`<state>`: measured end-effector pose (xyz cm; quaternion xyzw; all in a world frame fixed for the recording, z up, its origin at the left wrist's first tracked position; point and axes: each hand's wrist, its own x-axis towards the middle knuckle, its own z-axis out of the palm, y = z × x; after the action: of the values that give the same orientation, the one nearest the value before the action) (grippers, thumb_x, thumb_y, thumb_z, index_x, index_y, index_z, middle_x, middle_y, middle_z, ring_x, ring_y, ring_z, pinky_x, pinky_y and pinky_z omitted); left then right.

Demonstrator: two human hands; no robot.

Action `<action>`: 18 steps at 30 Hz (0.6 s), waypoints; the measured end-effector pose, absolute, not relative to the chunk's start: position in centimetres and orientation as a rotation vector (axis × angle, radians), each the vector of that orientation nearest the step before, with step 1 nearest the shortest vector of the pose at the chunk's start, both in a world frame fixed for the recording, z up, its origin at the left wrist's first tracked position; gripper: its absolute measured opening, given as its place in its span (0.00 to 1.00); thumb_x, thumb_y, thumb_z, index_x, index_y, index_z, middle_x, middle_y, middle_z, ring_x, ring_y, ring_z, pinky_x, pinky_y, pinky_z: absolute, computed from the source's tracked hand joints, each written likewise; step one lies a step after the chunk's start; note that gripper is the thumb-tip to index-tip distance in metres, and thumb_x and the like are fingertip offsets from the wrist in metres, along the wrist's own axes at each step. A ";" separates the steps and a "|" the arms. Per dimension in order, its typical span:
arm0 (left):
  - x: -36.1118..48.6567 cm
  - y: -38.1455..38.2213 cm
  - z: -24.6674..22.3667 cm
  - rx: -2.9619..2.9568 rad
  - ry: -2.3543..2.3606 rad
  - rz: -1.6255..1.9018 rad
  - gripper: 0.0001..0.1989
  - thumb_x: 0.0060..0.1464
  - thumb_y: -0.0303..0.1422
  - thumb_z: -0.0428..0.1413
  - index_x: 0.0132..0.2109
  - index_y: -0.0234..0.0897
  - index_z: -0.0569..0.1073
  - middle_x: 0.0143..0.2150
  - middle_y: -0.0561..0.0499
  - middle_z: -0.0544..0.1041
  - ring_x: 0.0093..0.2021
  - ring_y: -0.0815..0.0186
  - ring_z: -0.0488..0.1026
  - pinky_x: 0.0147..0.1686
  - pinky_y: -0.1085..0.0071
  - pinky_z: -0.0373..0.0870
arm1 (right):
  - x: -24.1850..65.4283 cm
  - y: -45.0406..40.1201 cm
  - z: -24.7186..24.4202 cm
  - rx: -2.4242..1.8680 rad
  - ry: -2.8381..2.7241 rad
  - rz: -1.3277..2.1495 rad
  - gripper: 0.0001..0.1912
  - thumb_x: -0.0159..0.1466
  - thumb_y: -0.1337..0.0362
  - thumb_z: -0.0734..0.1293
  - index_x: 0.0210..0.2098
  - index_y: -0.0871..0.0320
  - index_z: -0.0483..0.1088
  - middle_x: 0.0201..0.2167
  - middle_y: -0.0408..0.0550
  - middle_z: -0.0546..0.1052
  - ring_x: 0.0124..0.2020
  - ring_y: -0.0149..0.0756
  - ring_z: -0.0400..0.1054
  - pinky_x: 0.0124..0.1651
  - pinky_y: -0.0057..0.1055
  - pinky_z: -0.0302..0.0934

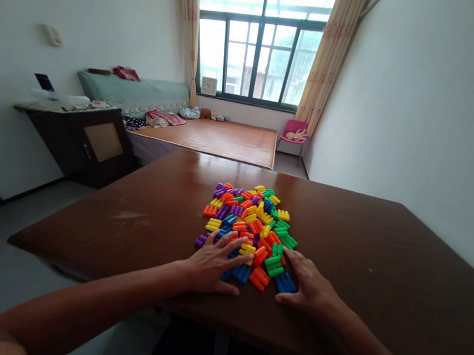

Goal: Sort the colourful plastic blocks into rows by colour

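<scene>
One pile of colourful plastic blocks [255, 226], too overlapped to count, spreads across the table [369, 245] from near the middle of its near edge toward the far edge. Two hands flank it, both released: the left hand [220, 261] splayed over the blocks, the right hand [308, 280] loosely curved around one blue block [286, 283]. One clock's [209, 86] numerals are too small to read.

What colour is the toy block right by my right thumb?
The toy block is blue, seen in the head view.
</scene>
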<state>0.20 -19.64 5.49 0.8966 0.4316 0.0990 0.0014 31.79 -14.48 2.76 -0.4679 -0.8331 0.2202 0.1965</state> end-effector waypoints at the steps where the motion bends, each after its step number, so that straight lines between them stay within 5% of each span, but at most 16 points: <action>1: 0.5 -19.3 5.5 2.817 1.362 0.324 0.42 0.47 0.58 0.56 0.67 0.58 0.52 0.71 0.48 0.51 0.66 0.41 0.49 0.60 0.42 0.48 | 30.6 -14.3 2.5 -1.264 -2.330 0.596 0.49 0.44 0.53 0.75 0.64 0.47 0.58 0.63 0.52 0.63 0.63 0.54 0.55 0.61 0.50 0.55; 5: 1.4 -17.8 5.4 2.829 1.403 0.417 0.41 0.50 0.55 0.56 0.67 0.54 0.53 0.70 0.47 0.53 0.65 0.45 0.53 0.58 0.48 0.55 | 26.0 -12.1 2.3 -1.092 -2.266 0.603 0.40 0.50 0.56 0.71 0.62 0.50 0.60 0.59 0.52 0.68 0.59 0.49 0.62 0.60 0.48 0.56; 11: 1.4 -13.3 5.6 2.732 1.438 0.678 0.31 0.56 0.36 0.54 0.66 0.49 0.57 0.68 0.46 0.57 0.63 0.51 0.59 0.58 0.55 0.62 | 21.7 -7.3 4.2 -1.045 -2.128 0.653 0.25 0.55 0.54 0.69 0.51 0.55 0.70 0.48 0.51 0.76 0.49 0.45 0.70 0.55 0.44 0.62; 18: -1.5 -5.8 6.9 2.359 1.659 1.051 0.24 0.60 0.29 0.48 0.63 0.40 0.63 0.65 0.43 0.60 0.65 0.56 0.58 0.63 0.55 0.58 | 19.2 -1.3 7.9 -1.000 -1.811 1.154 0.34 0.53 0.47 0.71 0.56 0.53 0.66 0.56 0.54 0.70 0.51 0.45 0.69 0.50 0.41 0.67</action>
<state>-1.50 -5.78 6.91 0.7680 0.5401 0.3423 0.0359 19.23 -1.31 7.86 -0.3911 -0.7081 0.4512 0.3768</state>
